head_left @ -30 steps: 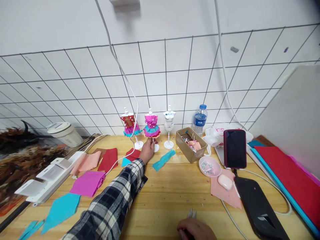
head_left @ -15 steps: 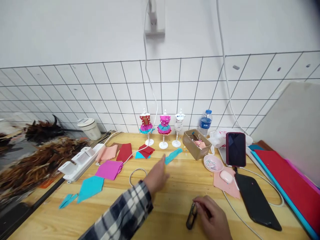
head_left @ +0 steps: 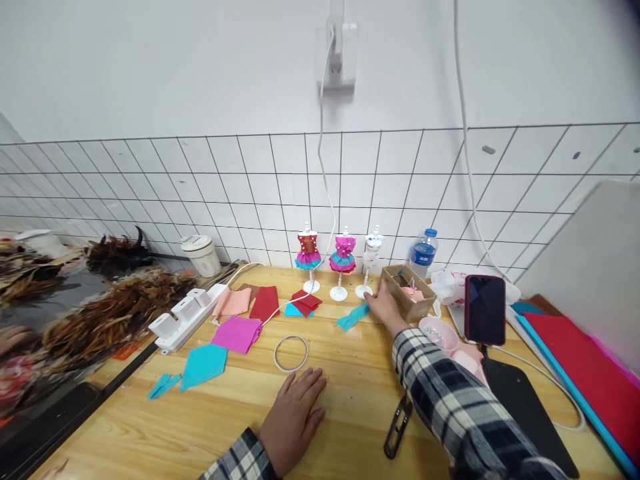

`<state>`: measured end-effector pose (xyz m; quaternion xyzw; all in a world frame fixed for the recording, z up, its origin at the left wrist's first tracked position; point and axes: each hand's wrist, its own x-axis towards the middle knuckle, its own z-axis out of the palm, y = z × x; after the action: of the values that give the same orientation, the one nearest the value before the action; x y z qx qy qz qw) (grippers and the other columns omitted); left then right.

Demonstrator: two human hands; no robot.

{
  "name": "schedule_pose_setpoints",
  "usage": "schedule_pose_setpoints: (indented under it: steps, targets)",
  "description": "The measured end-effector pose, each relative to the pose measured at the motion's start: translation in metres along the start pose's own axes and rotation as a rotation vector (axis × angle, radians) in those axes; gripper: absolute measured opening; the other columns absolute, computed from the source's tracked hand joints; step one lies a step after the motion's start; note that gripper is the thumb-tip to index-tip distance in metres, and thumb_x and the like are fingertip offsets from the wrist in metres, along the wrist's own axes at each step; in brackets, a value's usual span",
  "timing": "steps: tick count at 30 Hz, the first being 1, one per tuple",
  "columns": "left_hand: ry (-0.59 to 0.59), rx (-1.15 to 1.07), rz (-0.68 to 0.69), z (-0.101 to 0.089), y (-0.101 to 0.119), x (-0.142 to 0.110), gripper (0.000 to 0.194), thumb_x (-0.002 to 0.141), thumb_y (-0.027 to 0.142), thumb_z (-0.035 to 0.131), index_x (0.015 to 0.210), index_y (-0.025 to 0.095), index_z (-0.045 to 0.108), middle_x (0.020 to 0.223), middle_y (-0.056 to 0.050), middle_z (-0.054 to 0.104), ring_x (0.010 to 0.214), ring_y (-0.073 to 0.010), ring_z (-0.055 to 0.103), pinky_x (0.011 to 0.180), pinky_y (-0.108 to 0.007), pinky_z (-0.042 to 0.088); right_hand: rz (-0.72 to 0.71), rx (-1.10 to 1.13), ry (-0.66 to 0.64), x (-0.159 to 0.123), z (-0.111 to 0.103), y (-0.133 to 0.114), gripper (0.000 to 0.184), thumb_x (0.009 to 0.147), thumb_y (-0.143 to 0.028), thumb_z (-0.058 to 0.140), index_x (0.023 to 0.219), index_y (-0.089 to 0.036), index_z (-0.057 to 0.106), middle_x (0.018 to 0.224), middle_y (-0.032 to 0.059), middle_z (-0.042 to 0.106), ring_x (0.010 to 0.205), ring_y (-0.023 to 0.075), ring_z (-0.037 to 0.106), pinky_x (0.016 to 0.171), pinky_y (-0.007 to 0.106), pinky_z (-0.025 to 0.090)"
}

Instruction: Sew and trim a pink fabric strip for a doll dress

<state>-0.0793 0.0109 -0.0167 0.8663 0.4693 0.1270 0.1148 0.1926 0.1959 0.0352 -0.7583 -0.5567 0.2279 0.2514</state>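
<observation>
My left hand [head_left: 294,418] lies flat on the wooden table [head_left: 240,413], fingers stretched out, just below a white ring [head_left: 291,352]. My right hand [head_left: 383,306] reaches far forward to the base of the bare white mannequin [head_left: 373,259], between a teal felt strip [head_left: 352,317] and a cardboard box [head_left: 407,291]. Its fingers are curled and partly hidden; what they hold, if anything, I cannot make out. Two dressed mannequins [head_left: 344,256] [head_left: 308,250] stand left of the white one. A black clip-like tool [head_left: 397,427] lies on the table beside my right sleeve.
Felt pieces in magenta [head_left: 237,333], teal [head_left: 203,366], red [head_left: 265,302] and pink lie at left. A white power strip [head_left: 187,314] and feathers [head_left: 100,313] are further left. A phone on a stand [head_left: 485,309], pink dish [head_left: 439,331], water bottle [head_left: 423,252] and red sheets [head_left: 585,360] are right.
My left hand drew back from the pink-dressed mannequin and came to rest flat near me. My right hand let go of the black tool and reached out to the white mannequin's base. The view turned left.
</observation>
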Motion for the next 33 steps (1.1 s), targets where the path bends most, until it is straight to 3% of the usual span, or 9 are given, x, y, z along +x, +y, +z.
schedule_pose_setpoints:
  steps: [4,10,15,19,21,25,28,31,33]
  targets:
    - [0.000,-0.048,-0.052,-0.005,0.005,0.002,0.041,0.094,0.028,0.047,0.135,0.029,0.052,0.144,-0.006,0.052,0.134,-0.0256,0.048,0.113,-0.057,0.035,0.031,-0.139,0.026,0.018,0.009,-0.010,0.037,0.093,-0.036,0.058,0.124,-0.017,0.056,0.124,0.0100,0.059,0.104,0.0222,0.062,0.087,0.043,0.053]
    - [0.014,-0.096,-0.089,-0.005,0.004,0.004,0.036,0.095,0.027,0.046,0.129,0.029,0.057,0.138,-0.007,0.058,0.130,-0.0240,0.052,0.113,-0.056,0.036,-0.023,-0.306,-0.076,0.028,0.018,-0.023,0.034,0.094,-0.035,0.058,0.124,-0.018,0.057,0.124,0.0093,0.059,0.104,0.0216,0.062,0.087,0.043,0.054]
    - [-0.007,-0.130,-0.107,-0.007,0.004,0.007,0.035,0.094,0.023,0.047,0.128,0.028,0.058,0.137,-0.007,0.059,0.130,-0.0236,0.052,0.113,-0.055,0.035,-0.124,-0.437,-0.070,0.015,-0.003,-0.029,0.035,0.094,-0.035,0.057,0.124,-0.017,0.057,0.123,0.0098,0.060,0.103,0.0219,0.062,0.087,0.043,0.053]
    - [0.000,-0.162,-0.110,-0.008,0.005,0.010,0.032,0.094,0.021,0.048,0.122,0.026,0.062,0.135,-0.007,0.060,0.129,-0.0236,0.052,0.112,-0.054,0.036,-0.235,-0.511,-0.017,-0.024,-0.030,-0.032,0.038,0.102,-0.036,0.033,0.122,-0.012,0.056,0.108,0.0160,0.067,0.102,0.0264,0.065,0.085,0.039,0.048]
    - [0.015,-0.178,-0.094,-0.007,0.004,0.009,0.031,0.092,0.020,0.049,0.119,0.025,0.063,0.134,-0.008,0.061,0.129,-0.0238,0.052,0.112,-0.054,0.035,-0.313,-0.533,-0.047,-0.056,-0.033,-0.031,0.039,0.101,-0.039,0.033,0.115,-0.015,0.059,0.105,0.0151,0.069,0.100,0.0268,0.066,0.080,0.035,0.046]
    - [0.083,-0.257,-0.042,-0.004,0.003,0.002,0.028,0.094,0.022,0.046,0.114,0.025,0.065,0.122,-0.008,0.067,0.121,-0.0231,0.058,0.110,-0.049,0.039,-0.427,-0.548,-0.164,-0.119,-0.014,-0.020,0.035,0.100,-0.038,0.035,0.106,-0.017,0.063,0.095,0.0119,0.073,0.089,0.0232,0.069,0.070,0.029,0.045]
    - [0.218,-0.382,-0.107,-0.004,0.006,0.002,0.037,0.094,0.031,0.046,0.129,0.023,0.056,0.123,-0.012,0.065,0.117,-0.0244,0.059,0.104,-0.045,0.045,-0.477,-0.540,-0.234,-0.149,0.006,-0.016,0.035,0.100,-0.034,0.036,0.098,-0.016,0.065,0.092,0.0132,0.073,0.083,0.0228,0.070,0.067,0.028,0.045]
    - [0.299,-0.567,-0.132,-0.007,0.015,0.018,0.068,0.087,0.046,0.058,0.145,0.017,0.036,0.140,-0.017,0.051,0.128,-0.0289,0.051,0.106,-0.046,0.043,-0.545,-0.508,-0.280,-0.167,0.021,-0.021,0.027,0.097,-0.028,0.041,0.106,-0.016,0.064,0.091,0.0116,0.074,0.080,0.0228,0.071,0.066,0.029,0.047]
    - [0.297,-0.686,-0.135,-0.009,0.022,0.035,0.063,0.089,0.050,0.053,0.141,0.017,0.042,0.142,-0.016,0.050,0.131,-0.0290,0.047,0.108,-0.046,0.040,-0.590,-0.483,-0.307,-0.178,0.030,-0.027,0.025,0.095,-0.021,0.043,0.107,-0.016,0.065,0.091,0.0103,0.074,0.079,0.0214,0.070,0.068,0.029,0.049]
